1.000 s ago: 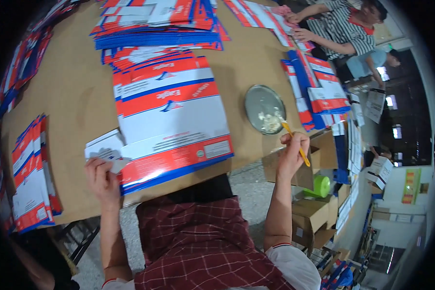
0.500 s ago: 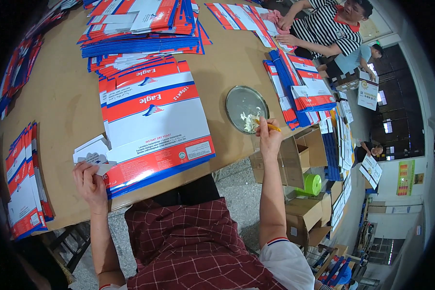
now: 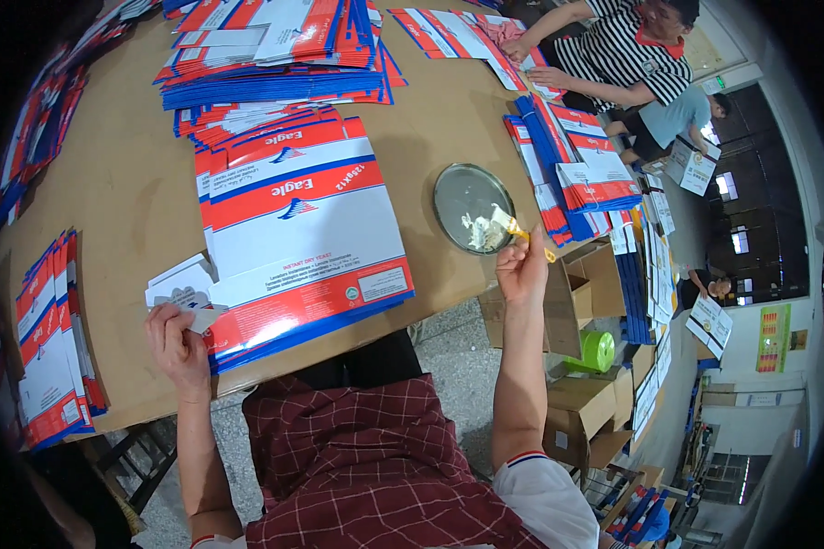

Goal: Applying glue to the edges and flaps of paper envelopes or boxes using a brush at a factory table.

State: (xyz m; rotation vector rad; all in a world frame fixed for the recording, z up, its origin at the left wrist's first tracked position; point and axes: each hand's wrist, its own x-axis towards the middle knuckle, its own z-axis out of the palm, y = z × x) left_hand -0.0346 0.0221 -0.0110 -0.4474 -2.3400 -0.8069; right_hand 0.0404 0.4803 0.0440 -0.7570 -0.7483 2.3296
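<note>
My right hand (image 3: 524, 265) is closed round the yellow handle of a small brush (image 3: 511, 222). White paste coats the brush's bristles, which are over the right side of a round, dark, shallow dish (image 3: 455, 203). A smeared clump of white paste (image 3: 482, 231) lies in that dish. At the near left corner of a flat, unfolded red, white and blue carton (image 3: 316, 224), the fingers of my left hand (image 3: 176, 346) are bent round a small white flap (image 3: 200, 318). Other flat cartons show beneath and behind this one.
Stacks of flat cartons (image 3: 275, 87) rise at the far side of the table (image 3: 137, 183). More bundles lie at the left (image 3: 50, 348) and right (image 3: 586, 165). A striped-shirt co-worker (image 3: 627, 55) works at the far right. Cardboard boxes (image 3: 581, 407) and a green bin (image 3: 597, 351) stand beyond the table's right edge.
The brush has turned, and its paste-covered bristles now show more clearly over the dish. My right hand has shifted slightly right and rotated. My left hand stays at the flap.
</note>
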